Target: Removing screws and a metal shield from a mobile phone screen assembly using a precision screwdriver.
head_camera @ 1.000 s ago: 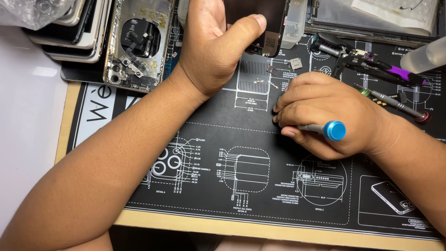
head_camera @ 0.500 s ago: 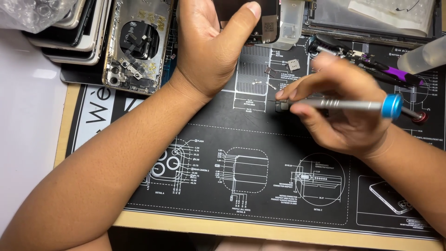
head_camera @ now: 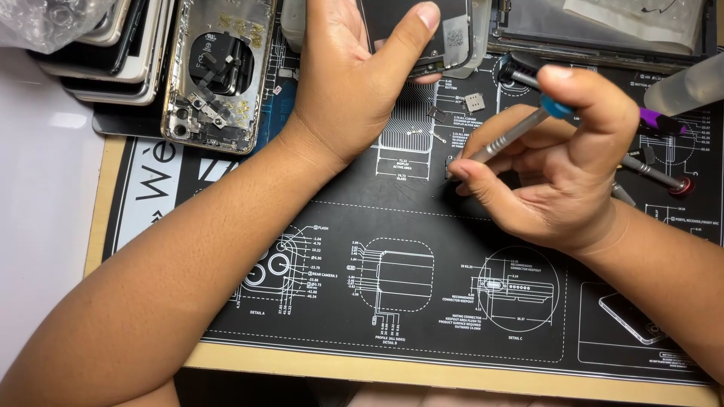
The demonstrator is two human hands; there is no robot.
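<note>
My left hand [head_camera: 354,75] grips a dark phone [head_camera: 434,34] at the top middle, thumb across its front. My right hand [head_camera: 554,162] holds a slim silver screwdriver [head_camera: 511,137] with a blue cap. Its tip points down and left at the black repair mat [head_camera: 392,301], next to tiny loose parts [head_camera: 473,102]. The forefinger rests on the blue cap.
An opened phone frame [head_camera: 219,75] lies at the top left beside a stack of phone housings [head_camera: 113,53]. More screwdrivers, one purple-handled [head_camera: 664,124], and a clear bottle [head_camera: 690,87] lie at the right. A tray [head_camera: 603,30] sits at the top right.
My right hand has lifted the screwdriver from flat to a steep tilt, the blue cap swinging up under the forefinger. My left hand has stayed on the phone.
</note>
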